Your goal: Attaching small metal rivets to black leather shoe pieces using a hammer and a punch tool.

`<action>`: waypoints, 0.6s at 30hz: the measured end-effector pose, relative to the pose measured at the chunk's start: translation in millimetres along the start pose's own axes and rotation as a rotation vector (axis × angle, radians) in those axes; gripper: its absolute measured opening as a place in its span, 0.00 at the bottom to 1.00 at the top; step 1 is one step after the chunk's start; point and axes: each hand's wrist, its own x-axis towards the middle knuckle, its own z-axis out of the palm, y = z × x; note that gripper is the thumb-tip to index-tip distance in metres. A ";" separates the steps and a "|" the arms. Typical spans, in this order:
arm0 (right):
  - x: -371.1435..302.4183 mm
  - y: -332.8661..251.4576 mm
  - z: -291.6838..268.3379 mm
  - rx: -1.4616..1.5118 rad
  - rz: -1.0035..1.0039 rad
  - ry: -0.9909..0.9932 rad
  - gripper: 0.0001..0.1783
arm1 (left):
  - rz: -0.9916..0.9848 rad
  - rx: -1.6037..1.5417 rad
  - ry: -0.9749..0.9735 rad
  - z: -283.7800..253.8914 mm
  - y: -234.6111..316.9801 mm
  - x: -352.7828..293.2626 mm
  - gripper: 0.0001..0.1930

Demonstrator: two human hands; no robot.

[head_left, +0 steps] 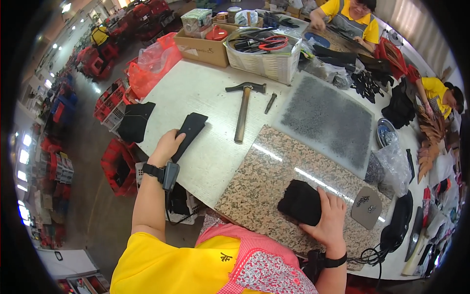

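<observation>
My left hand (167,146) is closed on the near end of a long black piece of material (192,128), which has small holes and looks layered. It lies over the white table near its left edge, and my thumb is on top. My right hand (329,218) grips the right side of a thick black stack of fabric-like pieces (299,202), thumb at the near edge and fingers at the far one. That stack rests on a speckled granite slab (264,171). Beside my right hand lies a grey-brown pad (366,208) with small dark metal parts on it.
A hammer (242,115) and a metal punch (270,104) lie beyond the slab. Next to them is a grey-black board (328,122). At the back stand a cardboard box (200,49) and a white tool basket (264,61). Two people in yellow work at the right.
</observation>
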 end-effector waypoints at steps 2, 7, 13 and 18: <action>2.2 -1.9 -1.2 0.011 -0.032 -0.004 0.57 | 0.076 -0.049 0.003 2.1 10.4 -7.1 0.23; -7.7 -24.0 -32.1 -0.064 0.008 0.048 0.54 | -0.011 0.177 0.146 25.3 29.4 -23.2 0.25; -13.2 -17.9 -21.8 -0.068 0.012 -0.004 0.54 | -0.125 -0.018 -0.072 16.0 21.6 -14.7 0.35; -9.3 -5.2 1.4 -0.004 0.012 0.006 0.52 | -0.031 -0.324 0.122 39.2 12.4 -24.6 0.35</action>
